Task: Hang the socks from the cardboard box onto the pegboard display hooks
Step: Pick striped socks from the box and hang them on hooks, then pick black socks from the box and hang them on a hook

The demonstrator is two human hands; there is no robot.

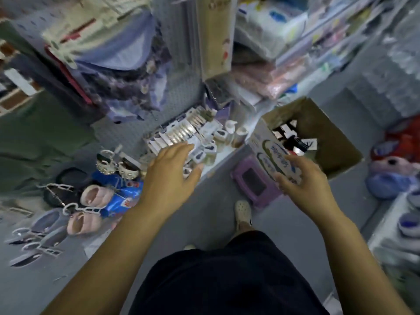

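Both empty: my left hand [169, 176] spread above the hooked white carded socks [181, 135], my right hand [302, 176] loosely curled at the brown cardboard box [318, 119], probably to fetch more

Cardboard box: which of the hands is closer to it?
Right. The right hand is at the near side of the cardboard box; the left hand is apart, over the white packs.
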